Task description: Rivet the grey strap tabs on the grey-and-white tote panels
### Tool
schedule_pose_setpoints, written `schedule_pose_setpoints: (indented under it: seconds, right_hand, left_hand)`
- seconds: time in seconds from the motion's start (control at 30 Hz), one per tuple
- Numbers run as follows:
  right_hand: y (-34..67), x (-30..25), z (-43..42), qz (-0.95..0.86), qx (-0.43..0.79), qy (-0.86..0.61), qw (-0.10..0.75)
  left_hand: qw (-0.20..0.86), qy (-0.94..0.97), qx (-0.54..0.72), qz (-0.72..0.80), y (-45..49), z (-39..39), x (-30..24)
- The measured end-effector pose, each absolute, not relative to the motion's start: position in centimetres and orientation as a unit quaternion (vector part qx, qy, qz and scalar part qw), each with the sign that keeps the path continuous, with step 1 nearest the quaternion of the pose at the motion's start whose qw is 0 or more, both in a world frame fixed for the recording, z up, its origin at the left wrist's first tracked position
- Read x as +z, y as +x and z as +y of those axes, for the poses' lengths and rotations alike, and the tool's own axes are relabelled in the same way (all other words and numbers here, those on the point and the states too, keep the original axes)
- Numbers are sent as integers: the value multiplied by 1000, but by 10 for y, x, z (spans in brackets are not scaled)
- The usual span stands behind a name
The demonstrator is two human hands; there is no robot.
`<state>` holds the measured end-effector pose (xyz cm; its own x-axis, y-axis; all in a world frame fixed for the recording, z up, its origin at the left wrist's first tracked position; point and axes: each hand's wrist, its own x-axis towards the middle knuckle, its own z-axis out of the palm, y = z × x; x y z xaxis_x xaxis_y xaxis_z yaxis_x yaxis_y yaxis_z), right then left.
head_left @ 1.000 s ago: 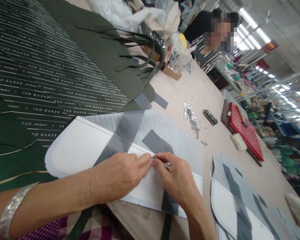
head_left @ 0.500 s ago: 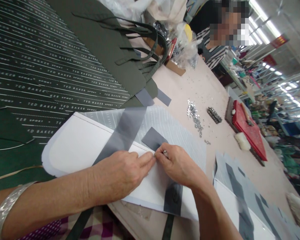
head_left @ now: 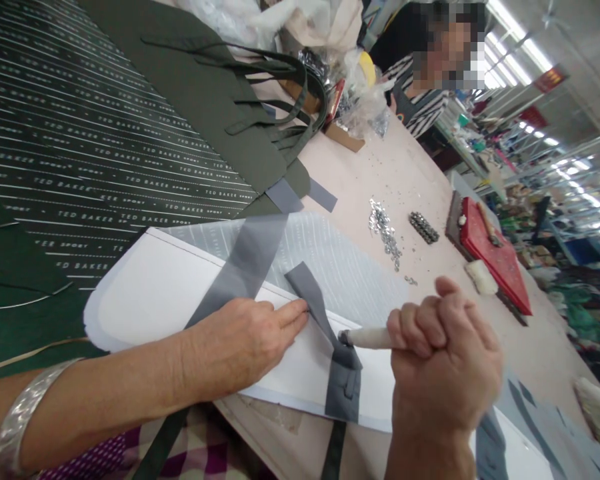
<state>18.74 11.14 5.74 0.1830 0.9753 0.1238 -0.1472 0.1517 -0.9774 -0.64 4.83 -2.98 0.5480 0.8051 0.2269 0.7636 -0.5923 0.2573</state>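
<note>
A white panel [head_left: 145, 293] with a stitched edge lies before me, joined to pale grey printed fabric [head_left: 310, 240]. Grey strips, among them one wide strip [head_left: 250, 260], cross it. My left hand [head_left: 250, 347] lies on the panel with index and middle fingers stretched out, the tips at the stitched edge beside a loose grey strip [head_left: 310, 287]. A tiny dark spot shows at those tips, too small to name. My right hand [head_left: 445, 347] is closed round a white-handled tool [head_left: 373, 338] with a dark metal end, which points left near a grey tab [head_left: 344, 387].
Small metal fittings [head_left: 385, 230] lie scattered on the table beside a cluster of dark fittings [head_left: 423, 228]. Farther right is a red board [head_left: 495, 253] with a hammer [head_left: 489, 223] on it. Dark printed fabric [head_left: 105, 147] covers the left. A person [head_left: 420, 73] is across the table.
My right hand has drawn back to the right from the left fingertips and turned into a fist round the tool. The loose grey strip has shifted and bent. My left hand has stayed put.
</note>
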Motion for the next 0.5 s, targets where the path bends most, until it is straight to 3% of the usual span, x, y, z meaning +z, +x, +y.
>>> schedule_pose_setpoints:
  seconds: [0.07, 0.2, 0.37, 0.5]
  right_hand:
    - [188, 55, 111, -360, 517, -422, 652]
    - [187, 36, 110, -261, 608, -392, 640]
    - [190, 32, 105, -290, 605, -373, 641]
    - [192, 40, 100, -378, 664, -320, 560]
  left_hand:
    - [67, 879, 156, 445, -6, 50, -28]
    - [80, 883, 175, 428, -7, 51, -27]
    - [75, 880, 185, 432, -8, 52, -27]
    - [75, 885, 162, 430, -9, 50, -27]
